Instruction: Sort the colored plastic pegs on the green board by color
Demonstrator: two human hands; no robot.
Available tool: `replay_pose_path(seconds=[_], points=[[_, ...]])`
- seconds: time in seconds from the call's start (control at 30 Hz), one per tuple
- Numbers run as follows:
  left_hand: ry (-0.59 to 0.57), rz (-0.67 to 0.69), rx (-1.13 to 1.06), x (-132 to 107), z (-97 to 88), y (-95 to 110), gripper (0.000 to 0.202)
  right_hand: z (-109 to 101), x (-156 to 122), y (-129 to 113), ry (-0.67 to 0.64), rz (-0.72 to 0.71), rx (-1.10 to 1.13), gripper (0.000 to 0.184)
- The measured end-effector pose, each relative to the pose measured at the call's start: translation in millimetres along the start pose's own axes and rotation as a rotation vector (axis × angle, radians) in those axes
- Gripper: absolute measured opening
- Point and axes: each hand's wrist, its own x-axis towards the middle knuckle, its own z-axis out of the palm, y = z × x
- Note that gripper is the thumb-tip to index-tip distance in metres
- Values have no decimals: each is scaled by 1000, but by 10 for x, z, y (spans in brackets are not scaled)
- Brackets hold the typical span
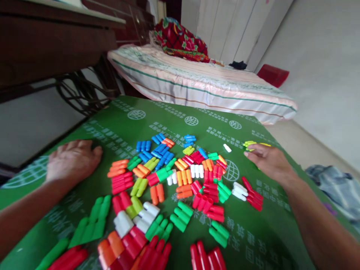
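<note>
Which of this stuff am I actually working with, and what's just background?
In play:
right hand at the yellow-green pieces
left hand flat on the green table
colored plastic pieces

Lying about:
bed
floral bundle
cloth on the floor

So there's a table covered in a green printed sheet [253,240] with white globe logos and text all over it; heaps of little plastic peg clusters lie right on it, red ones [208,202] mostly in the middle and near edge, blue ones [157,150] toward the far side, green ones [92,223] at the near left; orange, white and yellow-green bits are mixed in; one single white peg [227,147] lies apart at the far right; both hands rest flat on the sheet too, left hand [71,161] and right hand [268,159], either side of the pile.
</note>
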Motion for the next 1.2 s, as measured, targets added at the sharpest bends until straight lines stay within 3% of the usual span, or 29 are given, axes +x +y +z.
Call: replay_pose_path(seconds=[0.1,0.23,0.43,0.57,0.73,0.9,1.2], points=[[12,-1,67,-95,-31,-82,46,190,-241,-325,-163,-130,51,26],[39,39,64,-172,-40,-36,49,420,-583,-851,-377,-414,18,24],[60,26,48,-203,-19,-26,48,768,-930,-1656,-478,-902,-129,18],[68,10,45,-198,19,-34,47,1013,-1051,-2012,-494,-1106,-247,23],[76,15,26,-205,13,-36,47,1213,-1163,-2191,-485,-1144,-422,23],[71,15,12,-205,-12,-32,47,1270,-1219,-2223,-487,-1115,-458,24],[69,19,6,-176,-7,-56,49,1267,-1228,-2124,-426,-1085,-277,20]])
